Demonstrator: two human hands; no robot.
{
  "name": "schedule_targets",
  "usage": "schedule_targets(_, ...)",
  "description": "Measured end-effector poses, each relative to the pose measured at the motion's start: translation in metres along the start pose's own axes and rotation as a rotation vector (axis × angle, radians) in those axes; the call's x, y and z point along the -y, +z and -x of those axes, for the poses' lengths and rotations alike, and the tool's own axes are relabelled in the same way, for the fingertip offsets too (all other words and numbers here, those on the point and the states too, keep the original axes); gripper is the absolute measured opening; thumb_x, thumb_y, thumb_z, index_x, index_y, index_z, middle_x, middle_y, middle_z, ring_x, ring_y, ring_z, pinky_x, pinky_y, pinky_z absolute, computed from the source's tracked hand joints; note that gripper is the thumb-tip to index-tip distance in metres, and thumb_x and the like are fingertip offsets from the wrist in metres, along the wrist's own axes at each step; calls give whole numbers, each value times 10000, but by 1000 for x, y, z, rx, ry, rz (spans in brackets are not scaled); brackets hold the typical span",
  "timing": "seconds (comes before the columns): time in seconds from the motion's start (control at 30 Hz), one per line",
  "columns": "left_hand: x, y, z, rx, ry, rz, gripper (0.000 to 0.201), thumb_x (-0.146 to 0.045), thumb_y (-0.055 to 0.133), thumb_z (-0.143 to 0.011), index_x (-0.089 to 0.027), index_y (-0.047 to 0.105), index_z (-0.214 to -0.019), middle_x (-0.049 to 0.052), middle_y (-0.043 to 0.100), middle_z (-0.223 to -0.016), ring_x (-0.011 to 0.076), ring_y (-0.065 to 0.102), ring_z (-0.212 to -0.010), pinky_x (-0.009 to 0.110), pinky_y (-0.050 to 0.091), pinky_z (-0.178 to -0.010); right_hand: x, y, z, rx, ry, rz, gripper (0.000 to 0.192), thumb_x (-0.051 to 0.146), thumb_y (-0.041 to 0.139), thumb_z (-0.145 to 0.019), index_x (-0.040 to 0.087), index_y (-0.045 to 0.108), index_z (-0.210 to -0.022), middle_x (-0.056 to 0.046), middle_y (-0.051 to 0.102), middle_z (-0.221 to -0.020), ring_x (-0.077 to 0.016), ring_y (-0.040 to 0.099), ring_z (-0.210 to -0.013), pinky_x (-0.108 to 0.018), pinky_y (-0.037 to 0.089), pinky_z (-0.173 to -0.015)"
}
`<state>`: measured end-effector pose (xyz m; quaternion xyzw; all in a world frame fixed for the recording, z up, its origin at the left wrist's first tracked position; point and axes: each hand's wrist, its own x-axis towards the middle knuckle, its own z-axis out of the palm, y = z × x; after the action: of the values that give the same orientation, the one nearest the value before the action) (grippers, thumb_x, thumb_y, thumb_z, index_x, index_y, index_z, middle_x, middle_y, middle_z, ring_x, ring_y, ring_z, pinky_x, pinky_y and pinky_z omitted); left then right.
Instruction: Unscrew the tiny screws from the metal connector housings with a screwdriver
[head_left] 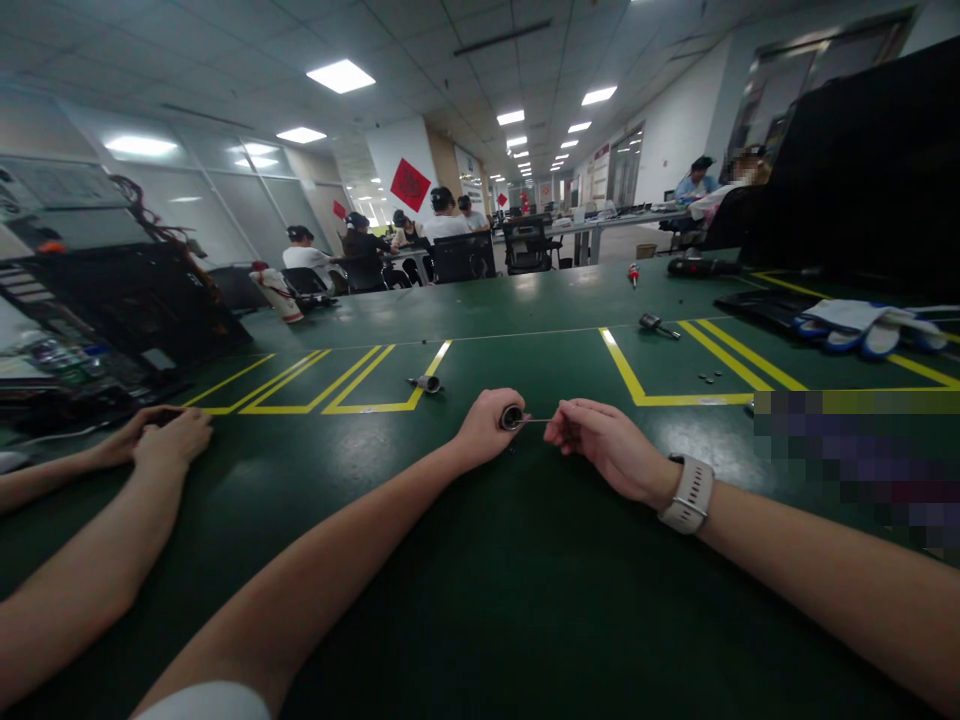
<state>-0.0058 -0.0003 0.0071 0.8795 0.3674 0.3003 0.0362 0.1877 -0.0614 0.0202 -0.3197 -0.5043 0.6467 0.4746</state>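
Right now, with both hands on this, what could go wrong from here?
The left hand grips a small cylindrical part, which might slip or turn. The thin rod between it and the right hand looks slender, so it could bend or spring loose. Tiny loose pieces on the green table might get knocked away by a passing arm.

Open office, bright light panels (340, 76) in rows along tiled ceiling (225, 60). Glass partitions (251, 205) left, white wall (681, 112) right. Red diamond poster (410, 185) on white pillar (384, 145). Black office chairs (527, 245) near desks (622, 221) on grey floor (628, 243), beyond green counter (360, 322) marked with yellow tape lines (622, 367).
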Motion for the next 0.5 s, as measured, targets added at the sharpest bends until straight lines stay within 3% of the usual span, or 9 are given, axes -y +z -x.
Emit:
schedule_targets(0.1,0,1,-1,8,-14,-16,130,-257,551,-784,-169,506,-700,-7,564,-693,133,522,-659,271,370,-667,-1,2,4,-20,-127,124,220,371,504,-845,195,588,-743,-26,605,-779,-156,537,-731,-303,410,-663)
schedule_targets(0.2,-2,1,-1,37,-14,-84,77,-198,547,-766,-167,514,-704,-10,562,-679,140,527,-670,278,358,-671,-2,8,9,-27,-257,475,204,343,496,-854,198,606,-763,-17,585,-760,-155,522,-709,-308,396,-662)
schedule_targets(0.3,-4,0,-1,66,16,-160,47,-149,532,-749,-164,525,-705,-2,560,-673,152,524,-680,284,342,-659,-2,11,11,-40,-283,642,197,325,507,-842,192,610,-739,-9,563,-710,-152,502,-665,-308,379,-637)
schedule_targets(0.5,-5,-2,0,69,55,-56,61,-172,530,-770,-160,522,-710,-5,555,-680,135,515,-663,274,354,-675,0,1,0,-35,-60,115,240,356,513,-820,175,591,-684,-35,616,-724,-159,538,-698,-313,399,-660)
